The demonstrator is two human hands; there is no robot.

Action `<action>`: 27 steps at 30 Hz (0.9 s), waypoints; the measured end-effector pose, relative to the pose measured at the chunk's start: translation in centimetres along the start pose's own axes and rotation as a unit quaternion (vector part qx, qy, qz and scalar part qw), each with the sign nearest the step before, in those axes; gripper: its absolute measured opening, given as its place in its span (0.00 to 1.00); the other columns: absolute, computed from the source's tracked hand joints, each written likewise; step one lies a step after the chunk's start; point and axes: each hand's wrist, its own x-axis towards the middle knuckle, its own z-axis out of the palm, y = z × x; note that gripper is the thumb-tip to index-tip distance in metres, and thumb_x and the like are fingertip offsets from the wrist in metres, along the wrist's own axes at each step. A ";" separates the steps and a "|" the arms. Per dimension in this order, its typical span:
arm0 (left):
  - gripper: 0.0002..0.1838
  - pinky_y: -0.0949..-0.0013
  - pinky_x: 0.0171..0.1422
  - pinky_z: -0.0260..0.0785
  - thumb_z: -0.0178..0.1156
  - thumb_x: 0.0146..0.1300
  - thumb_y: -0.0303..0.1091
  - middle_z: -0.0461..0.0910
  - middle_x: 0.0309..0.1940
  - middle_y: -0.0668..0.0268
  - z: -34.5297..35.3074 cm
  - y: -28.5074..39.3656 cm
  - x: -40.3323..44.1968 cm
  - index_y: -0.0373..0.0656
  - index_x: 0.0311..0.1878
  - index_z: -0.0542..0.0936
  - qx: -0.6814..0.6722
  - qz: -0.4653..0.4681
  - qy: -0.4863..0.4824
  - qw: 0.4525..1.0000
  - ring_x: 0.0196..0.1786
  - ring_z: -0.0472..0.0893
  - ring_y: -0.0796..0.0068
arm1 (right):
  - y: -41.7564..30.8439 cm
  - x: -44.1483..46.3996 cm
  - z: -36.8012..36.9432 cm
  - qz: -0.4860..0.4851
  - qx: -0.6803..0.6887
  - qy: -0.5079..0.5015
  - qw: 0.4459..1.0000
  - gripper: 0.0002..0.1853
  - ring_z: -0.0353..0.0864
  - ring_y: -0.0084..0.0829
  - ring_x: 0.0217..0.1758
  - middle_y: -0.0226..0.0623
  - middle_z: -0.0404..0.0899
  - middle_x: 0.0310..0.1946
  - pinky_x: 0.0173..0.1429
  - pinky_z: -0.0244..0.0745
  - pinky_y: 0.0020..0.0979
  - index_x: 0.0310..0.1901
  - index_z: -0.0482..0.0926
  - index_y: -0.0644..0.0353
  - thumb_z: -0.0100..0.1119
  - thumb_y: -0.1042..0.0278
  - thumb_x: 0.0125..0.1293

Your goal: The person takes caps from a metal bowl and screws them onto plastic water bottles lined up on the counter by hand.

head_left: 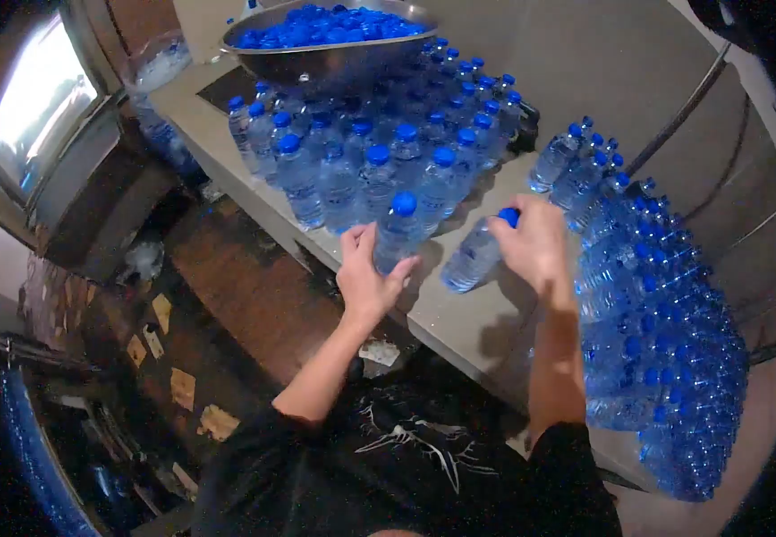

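Observation:
My left hand (370, 277) curves round the lower part of a clear water bottle (398, 231) with a blue cap, its thumb on one side and fingers on the other. This bottle is at the front of a tight group of capped water bottles (334, 174). To the right, my right hand (535, 237) is closed round the top of another water bottle (473, 259), fingers over its blue cap (508, 217). That bottle looks slightly tilted, with its base at the counter; whether it touches is unclear.
A metal bowl heaped with blue caps (334, 27) stands behind the bottle group. Many more bottles (647, 295) are packed along the right side of the counter (459, 327). A hose (678, 112) runs down the wall. Below left lies a dark floor with scraps (182, 389).

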 end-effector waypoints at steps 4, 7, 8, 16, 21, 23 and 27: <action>0.38 0.59 0.49 0.72 0.80 0.39 0.42 0.72 0.46 0.57 2.1 -1.1 0.7 0.42 0.55 0.74 -0.063 0.033 0.091 0.993 0.47 0.76 0.57 | -2.1 0.1 2.7 -0.113 0.046 0.052 0.991 0.13 0.81 0.53 0.42 0.54 0.81 0.35 0.49 0.75 0.45 0.35 0.81 0.67 0.66 0.65 0.53; 0.37 0.60 0.49 0.72 0.81 0.38 0.39 0.73 0.44 0.57 3.6 -1.8 0.7 0.41 0.54 0.74 -0.100 0.036 0.138 0.985 0.44 0.76 0.58 | -2.9 -1.1 2.8 -0.134 0.046 0.061 0.988 0.12 0.80 0.53 0.42 0.53 0.80 0.34 0.49 0.74 0.45 0.35 0.80 0.66 0.66 0.66 0.53; 0.39 0.61 0.50 0.72 0.81 0.38 0.38 0.75 0.43 0.57 3.8 -1.8 0.7 0.40 0.55 0.74 -0.102 0.038 0.137 0.985 0.45 0.77 0.59 | -3.1 -1.7 2.6 -0.123 0.050 0.056 0.990 0.12 0.80 0.53 0.41 0.52 0.80 0.34 0.49 0.74 0.45 0.34 0.79 0.66 0.66 0.66 0.53; 0.41 0.58 0.58 0.72 0.78 0.41 0.41 0.75 0.57 0.55 -3.7 1.2 -3.3 0.41 0.60 0.72 -0.149 0.057 -0.090 0.983 0.60 0.75 0.53 | -3.8 -6.9 2.1 -0.165 0.053 0.055 0.983 0.12 0.80 0.51 0.42 0.47 0.80 0.37 0.48 0.74 0.45 0.37 0.79 0.63 0.66 0.65 0.54; 0.38 0.58 0.55 0.76 0.76 0.43 0.43 0.81 0.51 0.57 -4.4 0.4 -5.0 0.46 0.60 0.75 -0.092 -0.008 -0.223 0.970 0.53 0.81 0.55 | -6.7 -7.2 1.8 -0.293 0.097 -0.035 0.951 0.15 0.81 0.44 0.37 0.48 0.80 0.37 0.41 0.77 0.37 0.42 0.79 0.61 0.67 0.70 0.52; 0.32 0.62 0.50 0.77 0.77 0.44 0.42 0.83 0.47 0.60 -5.0 -0.9 -5.4 0.47 0.55 0.79 -0.117 -0.018 -0.152 0.981 0.47 0.84 0.60 | -7.8 -6.8 3.2 -0.330 0.119 -0.045 0.935 0.17 0.82 0.41 0.38 0.47 0.80 0.39 0.43 0.78 0.36 0.45 0.79 0.61 0.68 0.70 0.52; 0.27 0.68 0.48 0.76 0.78 0.45 0.39 0.84 0.42 0.63 -9.5 -4.5 -2.9 0.44 0.50 0.82 -0.175 -0.050 -0.099 0.978 0.43 0.84 0.71 | -9.0 -6.8 5.2 -0.214 0.345 -0.085 0.910 0.24 0.80 0.30 0.42 0.38 0.79 0.42 0.46 0.78 0.33 0.52 0.77 0.63 0.71 0.72 0.52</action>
